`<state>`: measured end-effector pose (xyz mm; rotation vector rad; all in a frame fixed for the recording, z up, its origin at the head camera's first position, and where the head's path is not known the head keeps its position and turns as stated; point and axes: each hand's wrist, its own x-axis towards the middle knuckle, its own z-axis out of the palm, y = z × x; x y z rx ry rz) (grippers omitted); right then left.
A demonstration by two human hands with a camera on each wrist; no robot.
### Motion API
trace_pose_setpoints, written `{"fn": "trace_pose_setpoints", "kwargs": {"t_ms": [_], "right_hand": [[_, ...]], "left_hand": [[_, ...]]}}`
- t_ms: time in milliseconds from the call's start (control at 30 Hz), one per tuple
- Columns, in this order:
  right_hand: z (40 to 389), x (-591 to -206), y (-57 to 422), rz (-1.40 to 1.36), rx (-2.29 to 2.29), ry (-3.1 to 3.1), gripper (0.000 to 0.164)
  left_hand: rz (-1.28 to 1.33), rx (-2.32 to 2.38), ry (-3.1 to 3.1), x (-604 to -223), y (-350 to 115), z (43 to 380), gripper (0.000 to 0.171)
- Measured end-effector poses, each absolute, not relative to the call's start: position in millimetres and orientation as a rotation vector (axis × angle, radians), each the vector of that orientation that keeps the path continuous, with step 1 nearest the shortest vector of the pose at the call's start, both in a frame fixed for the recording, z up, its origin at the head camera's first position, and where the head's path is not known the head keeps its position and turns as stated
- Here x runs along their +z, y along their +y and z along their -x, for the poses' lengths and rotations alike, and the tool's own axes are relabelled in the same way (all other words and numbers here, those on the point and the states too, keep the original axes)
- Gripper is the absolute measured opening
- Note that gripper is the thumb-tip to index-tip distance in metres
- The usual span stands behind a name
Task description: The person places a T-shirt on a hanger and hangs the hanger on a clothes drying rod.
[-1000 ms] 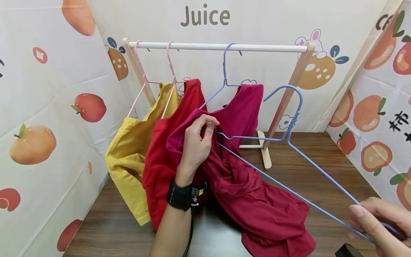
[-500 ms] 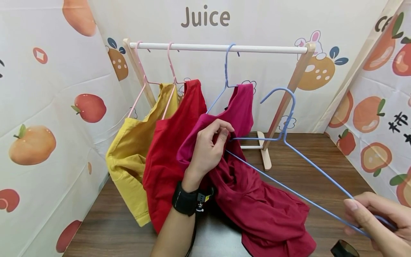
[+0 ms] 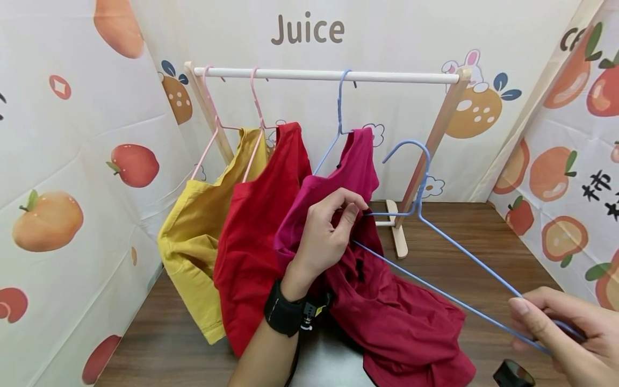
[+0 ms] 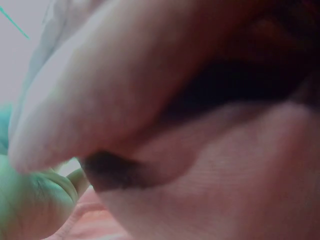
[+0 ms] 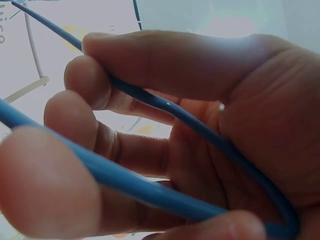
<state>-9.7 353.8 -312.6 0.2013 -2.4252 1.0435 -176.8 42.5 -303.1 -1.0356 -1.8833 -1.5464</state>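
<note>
My left hand pinches the upper edge of a dark red garment between thumb and fingers, in front of the hanging magenta top. One end of a loose blue wire hanger runs into the dark red cloth beside those fingers, and its tip is hidden there. At the lower right, my right hand grips the hanger's other corner. Blue wire passes between thumb and fingers in the right wrist view. The dark red cloth drapes down over the table. Blurred skin fills most of the left wrist view.
A rack with a white rail stands at the back. From it hang a yellow top and a red top on pink hangers, and a magenta top on a blue one. A black object lies at the front right.
My left hand has moved right and slightly down with the dark red cloth. The held hanger has shifted left, so more of its end is inside the cloth. The magenta top is less spread.
</note>
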Motion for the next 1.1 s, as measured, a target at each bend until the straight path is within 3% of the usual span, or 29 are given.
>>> {"fn": "trace_pose_setpoints", "kwargs": {"t_ms": [900, 1100], "right_hand": [[13.1, -288.4, 335.7, -0.434, 0.979, -2.342, 0.039], [10.2, -282.1, 331.5, -0.415, 0.978, -2.378, 0.038]], "left_hand": [[1.121, -1.505, -1.893, -299.1, 56.0, 160.0, 0.011], [1.111, -1.565, -1.867, -300.3, 56.5, 163.0, 0.016]]}}
